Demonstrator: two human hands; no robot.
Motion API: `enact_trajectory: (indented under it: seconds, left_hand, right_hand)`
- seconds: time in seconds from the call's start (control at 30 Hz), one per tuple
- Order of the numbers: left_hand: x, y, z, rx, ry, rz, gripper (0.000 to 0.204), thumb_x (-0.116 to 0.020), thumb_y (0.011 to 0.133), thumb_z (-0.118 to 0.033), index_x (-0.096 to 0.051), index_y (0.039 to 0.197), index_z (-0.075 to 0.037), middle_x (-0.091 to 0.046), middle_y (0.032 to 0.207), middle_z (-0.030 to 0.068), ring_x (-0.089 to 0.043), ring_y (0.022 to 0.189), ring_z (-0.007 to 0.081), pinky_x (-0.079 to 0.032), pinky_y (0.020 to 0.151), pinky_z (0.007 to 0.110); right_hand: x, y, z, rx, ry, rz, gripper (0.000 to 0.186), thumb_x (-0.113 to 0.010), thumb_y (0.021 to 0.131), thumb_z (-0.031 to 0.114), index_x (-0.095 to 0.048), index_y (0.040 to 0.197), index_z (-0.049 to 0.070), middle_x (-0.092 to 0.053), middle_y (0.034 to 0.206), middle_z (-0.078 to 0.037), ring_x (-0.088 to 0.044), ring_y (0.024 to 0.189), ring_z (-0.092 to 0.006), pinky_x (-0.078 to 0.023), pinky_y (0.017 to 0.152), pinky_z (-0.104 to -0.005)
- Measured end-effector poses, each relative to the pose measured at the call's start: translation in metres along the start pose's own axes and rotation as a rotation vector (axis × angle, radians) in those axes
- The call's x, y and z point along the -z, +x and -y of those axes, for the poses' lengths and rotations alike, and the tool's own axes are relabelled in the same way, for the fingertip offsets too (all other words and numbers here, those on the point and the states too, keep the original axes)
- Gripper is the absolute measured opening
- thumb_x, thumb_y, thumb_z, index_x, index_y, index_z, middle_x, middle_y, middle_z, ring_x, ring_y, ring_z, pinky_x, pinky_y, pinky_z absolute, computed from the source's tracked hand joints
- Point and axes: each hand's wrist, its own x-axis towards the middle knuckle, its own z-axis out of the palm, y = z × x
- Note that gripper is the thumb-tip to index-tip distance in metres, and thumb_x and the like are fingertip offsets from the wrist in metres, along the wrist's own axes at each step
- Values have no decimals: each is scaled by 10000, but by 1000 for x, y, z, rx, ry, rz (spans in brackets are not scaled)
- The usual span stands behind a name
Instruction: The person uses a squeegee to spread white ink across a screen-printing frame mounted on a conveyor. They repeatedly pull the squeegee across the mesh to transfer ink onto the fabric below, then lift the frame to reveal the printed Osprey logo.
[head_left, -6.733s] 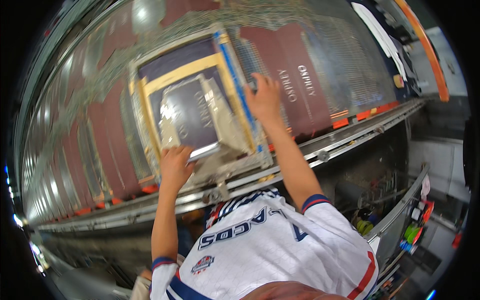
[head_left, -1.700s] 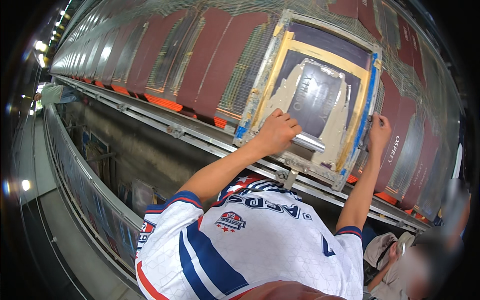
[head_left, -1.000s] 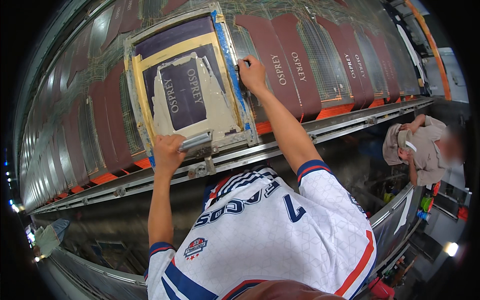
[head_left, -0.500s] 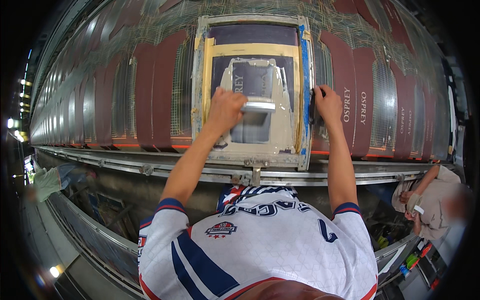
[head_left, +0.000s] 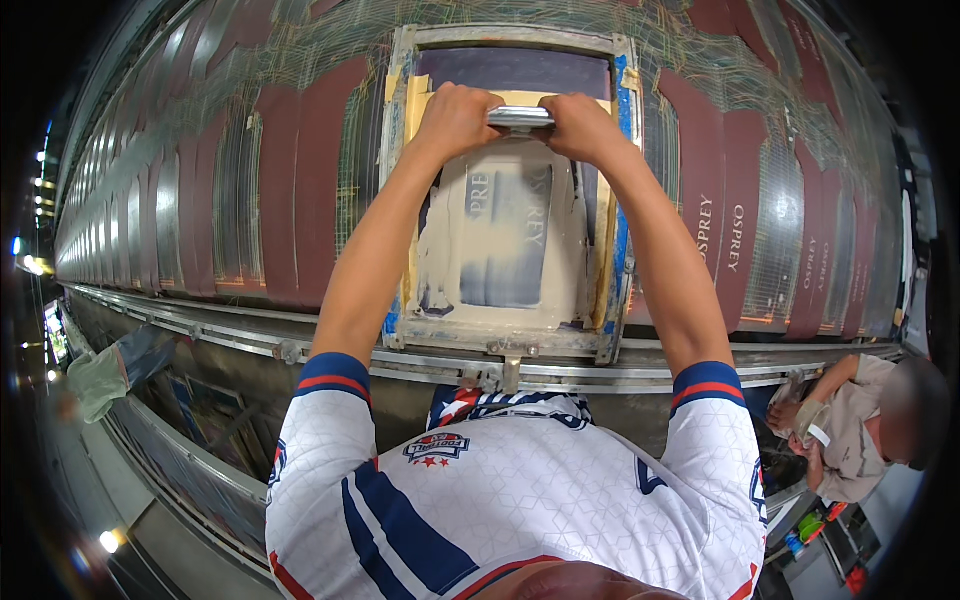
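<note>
A metal-backed squeegee (head_left: 520,117) spans the far part of a screen printing frame (head_left: 400,180). My left hand (head_left: 455,120) is wrapped round its left end, and my right hand (head_left: 585,128) grips the right end. Beige ink (head_left: 440,235) coats the mesh in a rough rectangle nearer to me. Inside it shows a dark stencil window (head_left: 500,285) with lettering, partly smeared over by ink. Yellow tape (head_left: 417,105) lines the mesh's edge and blue tape (head_left: 622,90) runs down the frame's right side. My hands hide the squeegee's ends.
Maroon cut pieces (head_left: 283,190), some with pale lettering, lie in rows on the long table either side. A metal rail (head_left: 250,335) runs along its near edge. One person (head_left: 850,425) is at the right, another (head_left: 98,385) at the far left.
My right hand has left the frame's right side and taken hold of the squeegee beside my left. Both hands and the squeegee are now at the mesh's far part; ink partly covers the window.
</note>
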Motion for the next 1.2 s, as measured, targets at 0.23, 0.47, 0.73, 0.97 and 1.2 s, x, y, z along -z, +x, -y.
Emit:
enact_trajectory:
  seconds: [0.23,0.47,0.73,0.97,1.2]
  left_hand:
    - [-14,-133,-68,-60,-103,-9,228,-805,622,-103,-716,832,-112,-692,801,73,-663,764,294,-467,730,435]
    - [-7,-187,-103,-24,-149,63,198,-773,670,-108,-712,857,-124,-696,834,39,-656,799,261,-410,770,411]
    - [6,-17,-17,-15,-16,28,241,-787,692,-195,-777,933,-187,-736,833,86,-684,793,290,-462,803,407]
    - [-14,-13,-6,75,-61,47,235,-803,692,-198,-776,925,-187,-739,836,94,-685,801,299,-488,820,393]
    - [-11,-165,-93,-59,-134,-18,221,-796,635,-92,-695,831,-115,-666,792,64,-643,775,281,-436,758,410]
  right_hand:
    - [-45,-124,60,34,-79,51,291,-808,678,123,-703,948,105,-686,849,-124,-661,883,-308,-465,891,-433]
    - [-54,-182,93,57,-55,66,324,-807,682,123,-686,981,92,-685,892,-123,-648,953,-302,-461,892,-431]
    - [0,-17,4,13,-36,25,263,-801,775,231,-700,924,39,-696,818,-211,-672,827,-423,-530,744,-501]
    - [-13,-17,-3,3,32,-31,238,-786,778,178,-691,927,18,-695,836,-217,-666,837,-426,-522,752,-495]
    - [-50,-155,83,22,-58,91,306,-818,718,192,-700,963,51,-713,912,-186,-669,923,-391,-513,830,-514]
